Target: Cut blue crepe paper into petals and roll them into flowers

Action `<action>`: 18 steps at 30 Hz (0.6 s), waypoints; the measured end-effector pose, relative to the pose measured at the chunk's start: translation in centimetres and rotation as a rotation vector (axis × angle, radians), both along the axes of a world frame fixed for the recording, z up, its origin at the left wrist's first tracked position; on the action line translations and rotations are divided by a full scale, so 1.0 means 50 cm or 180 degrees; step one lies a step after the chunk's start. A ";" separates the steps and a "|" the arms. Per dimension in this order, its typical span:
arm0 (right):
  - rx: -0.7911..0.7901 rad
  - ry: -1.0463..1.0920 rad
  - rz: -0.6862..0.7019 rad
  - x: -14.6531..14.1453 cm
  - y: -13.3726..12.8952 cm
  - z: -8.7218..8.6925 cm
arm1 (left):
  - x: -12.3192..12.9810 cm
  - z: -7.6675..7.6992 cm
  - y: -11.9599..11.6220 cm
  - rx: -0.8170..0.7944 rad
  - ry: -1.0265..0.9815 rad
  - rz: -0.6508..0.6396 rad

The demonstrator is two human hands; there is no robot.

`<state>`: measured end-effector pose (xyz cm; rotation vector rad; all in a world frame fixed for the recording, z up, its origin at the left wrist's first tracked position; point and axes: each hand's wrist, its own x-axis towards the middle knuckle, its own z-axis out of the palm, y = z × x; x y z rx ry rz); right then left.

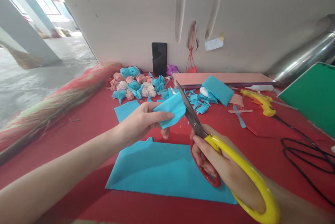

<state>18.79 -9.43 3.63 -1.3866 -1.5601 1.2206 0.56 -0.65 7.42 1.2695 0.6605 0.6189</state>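
My left hand [146, 119] pinches a small folded piece of blue crepe paper [174, 110] between thumb and fingers. In my right hand [217, 157] is a pair of scissors [213, 140] with one yellow and one red handle. The scissor blades point up and away, right at the paper's right edge; whether they touch it I cannot tell. Below both hands a large blue crepe paper sheet [162, 168] lies flat. Another blue piece [126, 109] shows partly behind my left hand.
Paper flowers [133, 85] in blue, pink and white are heaped at the back left. Blue scraps [200, 105], a folded blue stack [218, 89] and a yellow glue gun [259, 101] with a black cord [300, 147] lie to the right. A phone [159, 59] leans on the wall.
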 end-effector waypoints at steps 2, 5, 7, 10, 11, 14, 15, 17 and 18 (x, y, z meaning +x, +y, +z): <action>-0.0039 0.0035 -0.0030 0.000 -0.002 0.005 | 0.000 0.000 0.003 -0.0019 0.0041 0.0024; -0.0056 0.0067 -0.0046 0.001 -0.005 0.009 | 0.000 -0.005 0.007 0.0013 0.0094 0.0106; -0.0103 0.0060 -0.0054 0.002 -0.007 0.012 | -0.001 -0.009 0.009 0.0070 0.0149 0.0197; -0.0282 0.0043 -0.0146 -0.001 -0.008 0.019 | -0.002 -0.015 0.012 0.0157 0.0203 0.0345; -0.0346 0.0038 -0.0176 -0.002 -0.009 0.023 | -0.002 -0.016 0.012 0.0183 0.0192 0.0375; -0.0425 0.0029 -0.0205 -0.006 -0.009 0.032 | -0.001 -0.017 0.014 0.0265 0.0136 0.0452; -0.0429 0.0050 -0.0204 -0.006 -0.009 0.034 | -0.001 -0.017 0.015 0.0287 0.0112 0.0497; -0.0420 0.0107 -0.0204 -0.006 -0.009 0.035 | 0.000 -0.016 0.015 0.0341 0.0042 0.0596; -0.0429 0.0133 -0.0187 -0.006 -0.010 0.035 | 0.001 -0.016 0.015 0.0372 0.0005 0.0644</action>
